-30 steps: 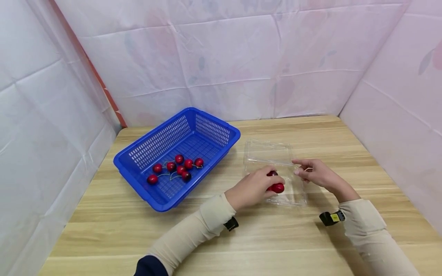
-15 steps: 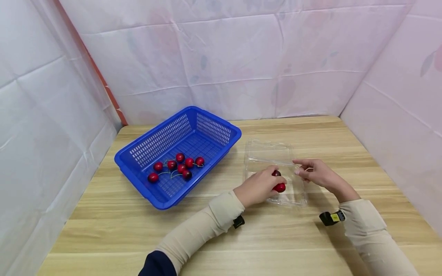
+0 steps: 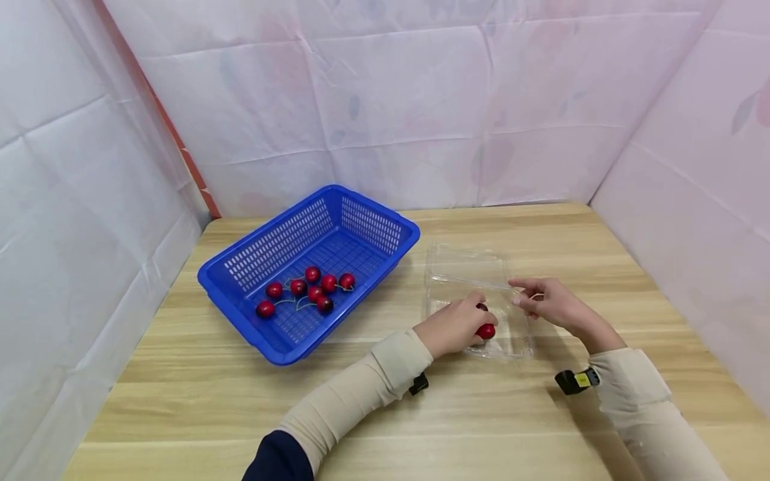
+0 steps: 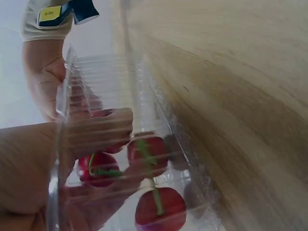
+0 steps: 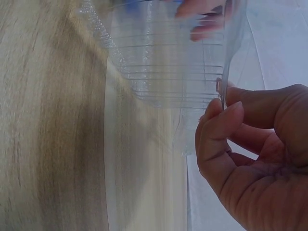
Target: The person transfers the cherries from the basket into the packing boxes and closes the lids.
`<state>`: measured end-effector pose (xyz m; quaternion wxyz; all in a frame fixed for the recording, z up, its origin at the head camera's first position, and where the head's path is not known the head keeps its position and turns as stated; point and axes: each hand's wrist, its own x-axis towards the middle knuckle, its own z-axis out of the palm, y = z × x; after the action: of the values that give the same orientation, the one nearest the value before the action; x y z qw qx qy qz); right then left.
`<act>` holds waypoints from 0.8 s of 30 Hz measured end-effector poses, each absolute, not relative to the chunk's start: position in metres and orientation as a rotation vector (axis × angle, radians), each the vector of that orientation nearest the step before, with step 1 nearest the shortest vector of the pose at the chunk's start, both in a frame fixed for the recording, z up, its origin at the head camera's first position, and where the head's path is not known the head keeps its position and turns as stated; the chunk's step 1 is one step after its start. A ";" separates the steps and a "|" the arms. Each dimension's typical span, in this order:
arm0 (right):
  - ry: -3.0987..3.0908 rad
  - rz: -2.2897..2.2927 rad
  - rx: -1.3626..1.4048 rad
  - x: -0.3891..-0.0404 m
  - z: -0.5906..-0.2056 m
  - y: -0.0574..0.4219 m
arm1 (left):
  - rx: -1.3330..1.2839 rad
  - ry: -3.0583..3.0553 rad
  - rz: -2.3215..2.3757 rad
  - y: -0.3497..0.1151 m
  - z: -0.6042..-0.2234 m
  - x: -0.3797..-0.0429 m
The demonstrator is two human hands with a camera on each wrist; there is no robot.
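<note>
In the head view a clear plastic clamshell box (image 3: 516,334) lies on the table with its lid (image 3: 469,266) folded back. My left hand (image 3: 454,324) reaches into it from the left, fingers and thumb curled about a red cherry (image 3: 486,331). Through the box wall, the left wrist view shows a cherry (image 4: 98,169) between fingers and thumb, and two others with green stems, an upper cherry (image 4: 148,155) and a lower cherry (image 4: 161,209), beside them. My right hand (image 3: 550,304) pinches the box's right rim, thumb against forefinger, clearly seen at the rim (image 5: 224,91) in the right wrist view.
A blue plastic basket (image 3: 385,264) stands to the left on the wooden table (image 3: 481,421), with several cherries (image 3: 313,294) on its floor. White patterned cloth (image 3: 385,120) walls the table at the back and both sides.
My left hand has shifted slightly right inside the box with the cherry, mostly in the first half second. The right hand stays on the rim. The basket's cherries look unchanged.
</note>
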<state>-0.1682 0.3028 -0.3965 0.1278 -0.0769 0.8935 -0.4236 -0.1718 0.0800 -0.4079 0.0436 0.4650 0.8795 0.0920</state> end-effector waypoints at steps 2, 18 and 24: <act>2.602 -1.231 -0.234 -0.167 -0.399 0.303 | 1.442 2.673 0.277 0.080 -0.410 -0.172; 2.605 -1.224 -0.217 -0.167 -0.400 0.303 | 1.384 2.694 0.401 0.079 -0.413 -0.175; 2.602 -1.228 -0.223 -0.168 -0.398 0.302 | 1.415 2.757 0.386 0.079 -0.413 -0.177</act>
<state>-0.1681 0.3016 -0.3985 0.1275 -0.0767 0.8943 -0.4220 -0.1768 0.0792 -0.4129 0.0093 0.4530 0.8829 0.1237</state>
